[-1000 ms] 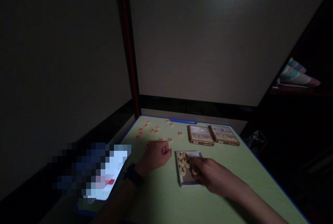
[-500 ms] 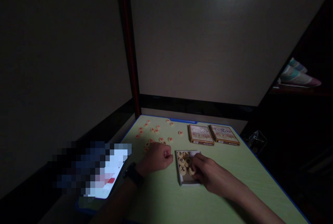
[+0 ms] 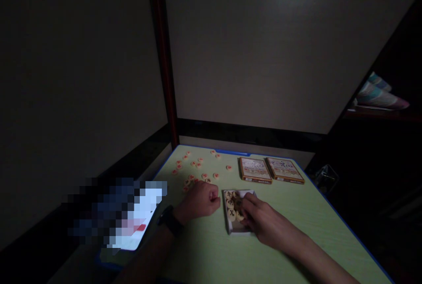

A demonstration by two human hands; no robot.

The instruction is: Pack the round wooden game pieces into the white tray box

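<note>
Round Chinese chess pieces [image 3: 231, 214] with dark characters lie in a shallow white-edged box tray [image 3: 230, 230] on the green table. Over the tray's right side is my right hand [image 3: 263, 218]; its fingers are closed around a chess piece, partly hidden and in shadow. To the left of the tray my left hand [image 3: 199, 199] is curled into a loose fist above the table. Whatever it may hold is hidden. Just beyond that fist lie several loose pieces with red characters [image 3: 205, 176], a few partly covered by the hand.
Two flat printed boxes [image 3: 255, 170] lie side by side at the back right of the table. A lit screen [image 3: 145, 213], partly pixelated, is at the left edge. Walls [image 3: 250, 55] stand behind and to the left. Striped fabric [image 3: 379, 92] rests on a shelf at right.
My right hand has shifted slightly up and left within the tray, and pieces beneath its fingers have moved. My left hand stays almost in place, still curled.
</note>
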